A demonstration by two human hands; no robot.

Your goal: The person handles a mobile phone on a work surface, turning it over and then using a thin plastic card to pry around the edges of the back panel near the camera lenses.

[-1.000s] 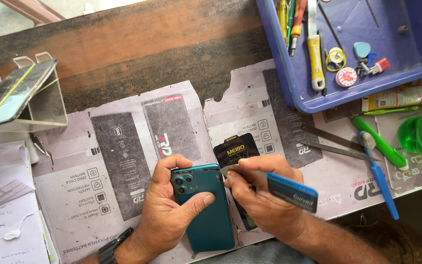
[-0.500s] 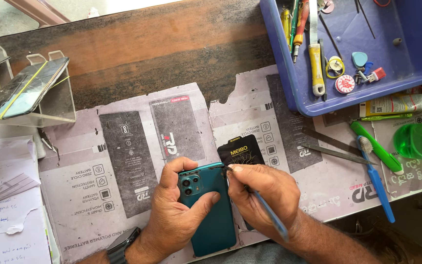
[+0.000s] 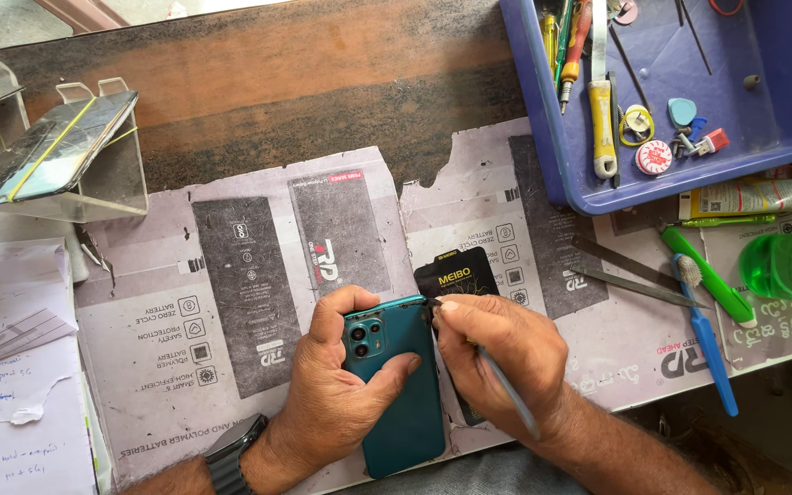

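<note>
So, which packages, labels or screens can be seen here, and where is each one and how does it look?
Flattened cardboard boxes: spread over the table as a mat, grey-white with dark rectangles.
Small black packet: behind the right hand, yellow print.
Glue tube: right, below the blue tray, yellow-white.
Glass screen panel: far left on a clear stand, yellow bands.
Handwritten papers: left edge, white.

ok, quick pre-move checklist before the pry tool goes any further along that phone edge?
1. Phone held firm: ok. The left hand wraps the teal phone, back side up, thumb across its back.
2. Tool in a secure grip: ok. The right hand pinches the thin blue pry tool like a pen.
3. Tip seated in the seam: cannot tell. Fingertips hide the contact at the phone's upper right edge.
4. Support under the phone: ok. It sits over the flattened cardboard sheets.
5. Spare tools near: ok. The blue tray lies past the right hand.
</note>
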